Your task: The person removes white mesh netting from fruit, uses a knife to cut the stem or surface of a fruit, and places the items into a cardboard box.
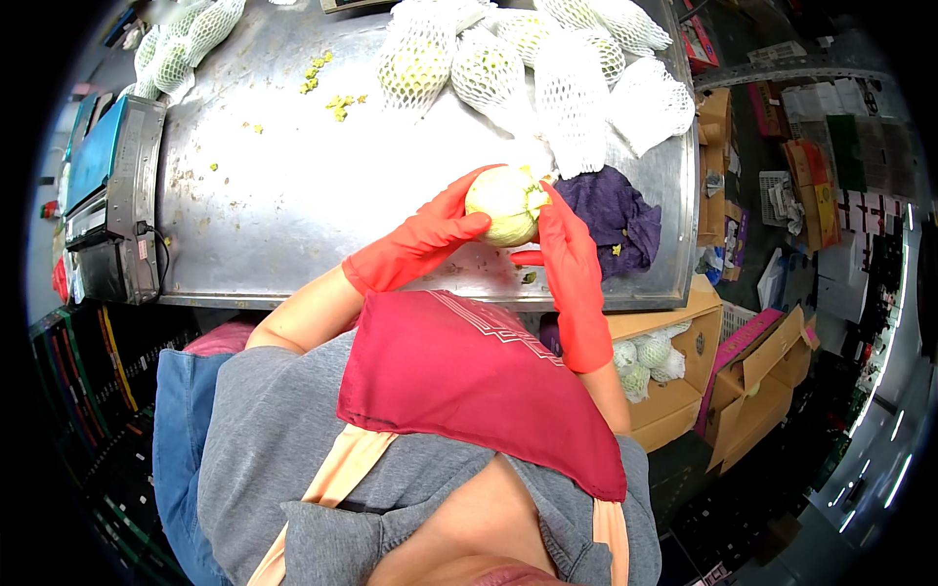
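Note:
A round, pale green fruit or vegetable (504, 209) is held above the metal worktable (293, 227), its leafy stem end turned towards the right. My left hand (432, 233), in a red rubber glove, wraps around its left side with the thumb across the front. On the other side, my right hand (568, 256), gloved the same way, has its fingers against the stem end and its thumb stretched out below. Part of the right fingers is hidden. Just behind the right hand lies a crumpled dark purple cloth (612, 212) with small green scraps on it.
Several produce pieces in white foam nets (487, 69) are heaped at the back right; more nets (176, 55) lie back left. Green trimmings (339, 106) dot the tabletop. An appliance with a cord (121, 198) stands at the left. Below right is a cardboard box (681, 403) holding netted produce.

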The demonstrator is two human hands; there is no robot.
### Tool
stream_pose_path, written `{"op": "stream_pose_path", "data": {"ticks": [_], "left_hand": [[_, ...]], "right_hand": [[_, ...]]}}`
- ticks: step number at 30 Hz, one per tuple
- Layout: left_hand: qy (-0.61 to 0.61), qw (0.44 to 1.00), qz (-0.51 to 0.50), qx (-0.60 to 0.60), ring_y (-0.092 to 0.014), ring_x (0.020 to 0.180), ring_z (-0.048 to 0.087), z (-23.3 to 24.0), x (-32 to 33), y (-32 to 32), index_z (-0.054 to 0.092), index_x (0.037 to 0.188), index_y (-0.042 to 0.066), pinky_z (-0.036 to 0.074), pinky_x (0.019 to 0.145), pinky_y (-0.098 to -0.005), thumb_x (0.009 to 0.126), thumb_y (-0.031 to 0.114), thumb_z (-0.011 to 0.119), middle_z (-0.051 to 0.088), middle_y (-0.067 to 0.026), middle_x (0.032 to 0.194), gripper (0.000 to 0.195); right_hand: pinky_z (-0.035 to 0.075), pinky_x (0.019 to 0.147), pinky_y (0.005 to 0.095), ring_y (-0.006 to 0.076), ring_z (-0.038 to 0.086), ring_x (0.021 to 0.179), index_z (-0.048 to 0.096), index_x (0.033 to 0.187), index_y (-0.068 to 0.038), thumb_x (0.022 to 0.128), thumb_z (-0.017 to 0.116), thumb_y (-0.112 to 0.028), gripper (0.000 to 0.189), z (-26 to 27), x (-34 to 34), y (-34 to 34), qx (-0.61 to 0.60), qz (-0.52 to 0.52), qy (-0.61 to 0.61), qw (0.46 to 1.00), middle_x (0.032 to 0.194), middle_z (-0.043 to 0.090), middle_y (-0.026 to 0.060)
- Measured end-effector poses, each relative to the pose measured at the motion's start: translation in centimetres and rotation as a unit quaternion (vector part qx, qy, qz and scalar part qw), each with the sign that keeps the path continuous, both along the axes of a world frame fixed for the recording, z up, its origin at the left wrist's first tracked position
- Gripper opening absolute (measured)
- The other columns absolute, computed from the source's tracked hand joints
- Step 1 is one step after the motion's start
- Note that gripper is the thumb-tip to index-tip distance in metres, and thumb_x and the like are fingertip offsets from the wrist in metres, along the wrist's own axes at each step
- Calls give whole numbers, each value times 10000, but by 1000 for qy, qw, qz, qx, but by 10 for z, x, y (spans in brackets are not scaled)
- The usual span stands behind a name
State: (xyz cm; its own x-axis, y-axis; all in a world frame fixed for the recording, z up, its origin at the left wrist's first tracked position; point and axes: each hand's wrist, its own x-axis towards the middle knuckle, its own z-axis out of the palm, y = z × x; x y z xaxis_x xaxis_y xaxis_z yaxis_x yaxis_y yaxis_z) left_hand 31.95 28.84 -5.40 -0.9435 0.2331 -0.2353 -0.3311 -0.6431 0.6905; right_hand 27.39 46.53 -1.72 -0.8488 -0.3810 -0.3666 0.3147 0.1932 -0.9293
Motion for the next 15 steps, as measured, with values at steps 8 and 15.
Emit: {"op": "stream_pose_path", "data": {"ticks": [8, 15], "left_hand": [[8, 999, -24, 32, -201, 1176, 493, -1, 5, 0, 373, 1365, 71, 420, 951, -374, 784, 573, 634, 503, -80, 1294, 811], [-33, 997, -45, -56, -183, 945, 597, 0, 10, 0, 436, 1307, 39, 482, 775, -312, 908, 587, 412, 615, -103, 1095, 678]], "right_hand": [[497, 641, 264, 141, 614, 791, 474, 1296, 13, 911, 549, -429, 591, -1, 4, 7, 20, -4, -12, 1000, 1081, 593, 131], [469, 726, 260, 136, 577, 925, 532, 1222, 16, 931, 515, -427, 531, -8, 5, 0, 46, -34, 77, 995, 1066, 595, 119]]}}
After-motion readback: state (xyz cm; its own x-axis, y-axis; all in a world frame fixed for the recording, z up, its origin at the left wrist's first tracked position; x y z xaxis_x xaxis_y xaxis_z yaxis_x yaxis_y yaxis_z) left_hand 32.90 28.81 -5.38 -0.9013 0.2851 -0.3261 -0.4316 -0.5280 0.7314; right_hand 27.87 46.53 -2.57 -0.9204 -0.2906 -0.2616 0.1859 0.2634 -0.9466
